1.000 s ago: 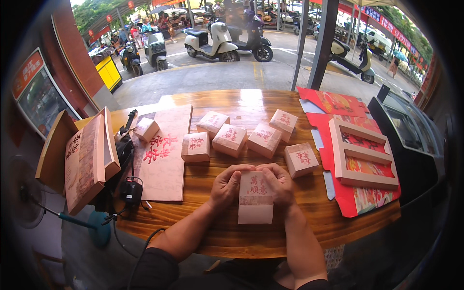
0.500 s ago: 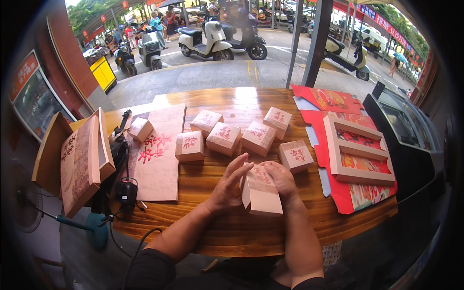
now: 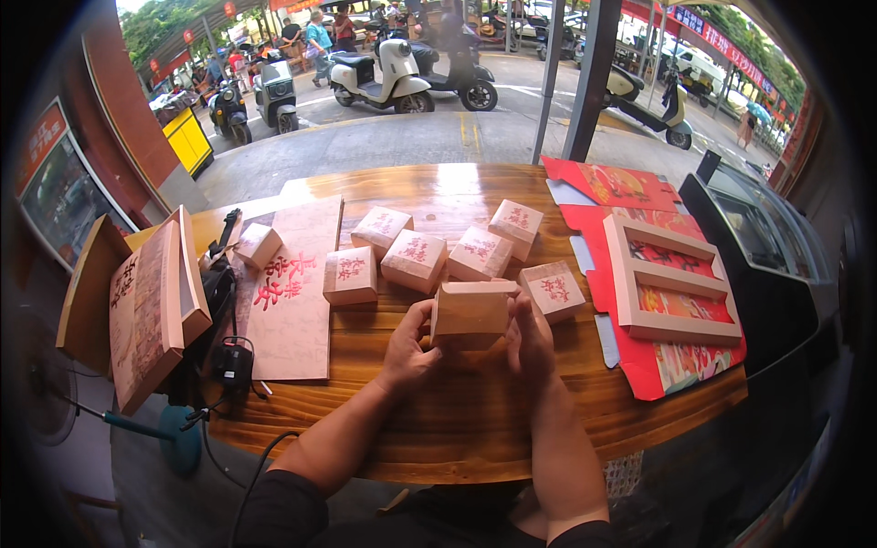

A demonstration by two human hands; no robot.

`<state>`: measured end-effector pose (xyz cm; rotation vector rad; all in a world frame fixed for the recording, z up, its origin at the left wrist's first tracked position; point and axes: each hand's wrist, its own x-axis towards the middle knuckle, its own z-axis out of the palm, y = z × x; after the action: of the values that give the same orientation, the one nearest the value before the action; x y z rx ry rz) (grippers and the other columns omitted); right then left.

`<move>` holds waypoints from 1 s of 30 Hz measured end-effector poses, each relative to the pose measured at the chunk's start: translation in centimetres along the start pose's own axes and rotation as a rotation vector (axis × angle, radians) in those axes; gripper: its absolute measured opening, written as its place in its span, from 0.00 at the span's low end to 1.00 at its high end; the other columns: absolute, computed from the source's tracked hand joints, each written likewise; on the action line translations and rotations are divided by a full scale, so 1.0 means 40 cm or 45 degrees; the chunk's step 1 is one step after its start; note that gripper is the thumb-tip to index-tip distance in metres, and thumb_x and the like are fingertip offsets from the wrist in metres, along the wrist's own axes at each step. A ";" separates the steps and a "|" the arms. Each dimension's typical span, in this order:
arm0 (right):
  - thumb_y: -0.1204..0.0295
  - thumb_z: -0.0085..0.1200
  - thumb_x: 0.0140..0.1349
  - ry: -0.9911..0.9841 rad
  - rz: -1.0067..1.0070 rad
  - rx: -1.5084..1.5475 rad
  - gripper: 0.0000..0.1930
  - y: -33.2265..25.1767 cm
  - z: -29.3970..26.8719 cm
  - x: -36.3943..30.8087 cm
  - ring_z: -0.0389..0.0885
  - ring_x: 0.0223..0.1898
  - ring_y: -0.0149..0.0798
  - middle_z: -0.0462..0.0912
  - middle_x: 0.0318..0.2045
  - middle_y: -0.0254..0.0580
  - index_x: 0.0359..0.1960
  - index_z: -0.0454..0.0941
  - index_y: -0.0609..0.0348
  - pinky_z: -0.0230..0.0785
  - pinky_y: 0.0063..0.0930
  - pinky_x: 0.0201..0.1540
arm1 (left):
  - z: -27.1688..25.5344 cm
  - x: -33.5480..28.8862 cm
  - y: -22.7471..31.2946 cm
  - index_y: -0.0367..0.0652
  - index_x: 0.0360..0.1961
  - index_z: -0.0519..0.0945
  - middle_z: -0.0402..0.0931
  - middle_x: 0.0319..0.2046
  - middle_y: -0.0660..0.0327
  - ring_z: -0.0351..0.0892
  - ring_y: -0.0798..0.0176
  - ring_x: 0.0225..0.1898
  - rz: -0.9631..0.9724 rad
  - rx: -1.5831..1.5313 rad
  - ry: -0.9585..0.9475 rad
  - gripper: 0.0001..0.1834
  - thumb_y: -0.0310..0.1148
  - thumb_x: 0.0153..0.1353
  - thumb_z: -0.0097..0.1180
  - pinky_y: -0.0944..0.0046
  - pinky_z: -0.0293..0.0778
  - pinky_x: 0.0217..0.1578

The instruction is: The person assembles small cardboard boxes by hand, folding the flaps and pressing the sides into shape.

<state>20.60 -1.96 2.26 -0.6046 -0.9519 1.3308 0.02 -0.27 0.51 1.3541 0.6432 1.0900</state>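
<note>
In the head view, the left hand (image 3: 409, 347) holds a small cuboid paperboard carton (image 3: 470, 315) by its left side, thumb low on the plain brown face turned to the person. The right hand (image 3: 532, 340) lies along the carton's right side; whether it grips or only steadies, I cannot tell. The carton is above the near middle of the varnished wooden table (image 3: 411, 429), between both palms.

Six like cartons, printed with red characters (image 3: 414, 260), stand on the far middle of the table, and a seventh small carton (image 3: 258, 245) sits to the left by a flat pink printed panel (image 3: 306, 320). To the right, a pink divided cardboard frame (image 3: 676, 279) lies on an unfolded red carton sheet (image 3: 585, 219).

The step in hand seems to be turning this carton over and handling its plain side. The next move probably calls for a light, even hold on both sides, so that the thin board does not buckle
</note>
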 end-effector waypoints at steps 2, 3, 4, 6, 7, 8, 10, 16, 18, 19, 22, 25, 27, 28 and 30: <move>0.46 0.56 0.67 -0.066 -0.168 -0.136 0.40 -0.005 0.026 0.003 0.74 0.58 0.37 0.74 0.59 0.47 0.69 0.58 0.64 0.61 0.37 0.67 | -0.015 0.004 -0.016 0.42 0.66 0.63 0.72 0.56 0.61 0.74 0.66 0.56 0.064 -0.011 -0.027 0.35 0.37 0.62 0.66 0.63 0.72 0.57; 0.56 0.62 0.66 -0.140 -0.221 -0.123 0.42 -0.003 0.026 0.006 0.75 0.57 0.38 0.71 0.61 0.50 0.72 0.51 0.64 0.64 0.36 0.66 | -0.019 0.005 -0.021 0.42 0.66 0.62 0.72 0.56 0.60 0.74 0.65 0.56 0.099 -0.029 -0.028 0.35 0.37 0.63 0.66 0.63 0.72 0.57; 0.59 0.63 0.65 -0.130 -0.268 -0.226 0.41 0.000 0.026 0.004 0.76 0.56 0.38 0.71 0.61 0.51 0.72 0.52 0.64 0.66 0.36 0.64 | -0.018 0.008 -0.020 0.42 0.67 0.61 0.72 0.57 0.59 0.74 0.65 0.56 0.134 -0.047 -0.031 0.36 0.37 0.63 0.66 0.62 0.72 0.57; 0.66 0.64 0.64 -0.111 -0.359 -0.430 0.39 0.007 0.030 -0.001 0.78 0.53 0.38 0.70 0.62 0.53 0.71 0.54 0.62 0.71 0.35 0.59 | -0.015 0.010 -0.011 0.42 0.69 0.58 0.71 0.58 0.57 0.73 0.64 0.58 0.150 0.005 -0.020 0.37 0.37 0.64 0.65 0.61 0.71 0.58; 0.68 0.64 0.64 -0.081 -0.371 -0.455 0.38 0.007 0.037 -0.003 0.79 0.52 0.37 0.70 0.61 0.53 0.70 0.55 0.61 0.73 0.33 0.57 | -0.012 0.011 -0.003 0.41 0.70 0.57 0.71 0.59 0.56 0.72 0.64 0.59 0.157 0.031 -0.014 0.38 0.37 0.65 0.64 0.61 0.71 0.59; 0.70 0.64 0.63 -0.050 -0.382 -0.479 0.37 0.002 0.048 -0.007 0.79 0.51 0.37 0.71 0.61 0.52 0.70 0.56 0.60 0.74 0.32 0.55 | -0.004 0.011 0.006 0.41 0.70 0.56 0.70 0.59 0.55 0.72 0.64 0.59 0.213 -0.009 0.010 0.38 0.37 0.66 0.63 0.60 0.70 0.59; 0.72 0.64 0.63 -0.015 -0.392 -0.532 0.34 0.002 0.051 -0.012 0.80 0.49 0.35 0.71 0.60 0.50 0.68 0.59 0.59 0.76 0.31 0.52 | 0.017 0.014 0.023 0.41 0.72 0.55 0.70 0.61 0.54 0.71 0.63 0.60 0.328 -0.090 0.057 0.38 0.35 0.67 0.61 0.60 0.69 0.60; 0.70 0.61 0.66 -0.029 -0.393 -0.656 0.22 0.018 0.034 -0.011 0.80 0.47 0.33 0.73 0.57 0.44 0.59 0.71 0.60 0.77 0.29 0.50 | 0.007 0.002 0.009 0.42 0.70 0.61 0.69 0.60 0.55 0.68 0.61 0.63 0.417 -0.031 0.081 0.30 0.29 0.69 0.56 0.61 0.66 0.62; 0.68 0.60 0.67 -0.030 -0.427 -0.725 0.19 0.017 0.035 -0.009 0.80 0.47 0.33 0.74 0.57 0.44 0.56 0.73 0.60 0.77 0.29 0.49 | -0.001 0.006 0.016 0.41 0.66 0.66 0.70 0.57 0.56 0.68 0.61 0.62 0.459 0.049 0.046 0.26 0.29 0.69 0.56 0.62 0.65 0.61; 0.68 0.60 0.66 -0.041 -0.439 -0.717 0.18 0.015 0.035 -0.008 0.80 0.47 0.33 0.74 0.57 0.44 0.55 0.74 0.60 0.77 0.29 0.48 | -0.002 0.008 0.019 0.41 0.64 0.68 0.70 0.55 0.57 0.67 0.61 0.62 0.480 0.087 0.027 0.23 0.29 0.69 0.56 0.62 0.65 0.61; 0.68 0.61 0.66 -0.069 -0.472 -0.735 0.16 0.009 0.038 -0.003 0.80 0.47 0.34 0.74 0.56 0.44 0.52 0.76 0.60 0.77 0.29 0.47 | -0.004 0.009 0.016 0.39 0.55 0.73 0.69 0.51 0.58 0.68 0.62 0.58 0.461 0.121 0.017 0.15 0.31 0.70 0.55 0.64 0.65 0.59; 0.69 0.61 0.66 -0.069 -0.494 -0.815 0.14 -0.006 0.047 -0.006 0.79 0.47 0.34 0.75 0.55 0.44 0.49 0.77 0.61 0.77 0.28 0.46 | -0.022 0.010 0.010 0.39 0.49 0.75 0.70 0.49 0.57 0.69 0.62 0.55 0.515 0.376 0.036 0.11 0.34 0.71 0.54 0.64 0.66 0.57; 0.70 0.61 0.65 -0.035 -0.507 -0.840 0.12 -0.011 0.057 -0.009 0.79 0.46 0.34 0.76 0.54 0.43 0.47 0.78 0.61 0.77 0.28 0.45 | -0.026 0.009 0.008 0.39 0.48 0.76 0.70 0.50 0.57 0.70 0.62 0.54 0.501 0.402 0.038 0.12 0.36 0.71 0.53 0.64 0.66 0.56; 0.70 0.61 0.65 -0.042 -0.498 -0.846 0.12 -0.011 0.055 -0.009 0.79 0.46 0.34 0.76 0.53 0.43 0.47 0.78 0.60 0.77 0.28 0.45 | -0.025 0.009 0.010 0.38 0.48 0.76 0.70 0.50 0.56 0.70 0.61 0.53 0.493 0.415 0.038 0.13 0.37 0.72 0.53 0.64 0.67 0.55; 0.71 0.62 0.64 -0.055 -0.481 -0.857 0.13 -0.012 0.050 -0.010 0.79 0.45 0.34 0.77 0.51 0.41 0.48 0.76 0.60 0.76 0.29 0.46 | -0.013 0.009 0.019 0.39 0.48 0.76 0.71 0.51 0.57 0.72 0.63 0.52 0.508 0.383 0.072 0.13 0.37 0.72 0.54 0.65 0.68 0.54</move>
<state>19.17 -2.73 3.57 -0.8493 -1.4818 0.6729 -0.46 0.19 1.26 1.7681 0.6093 1.3925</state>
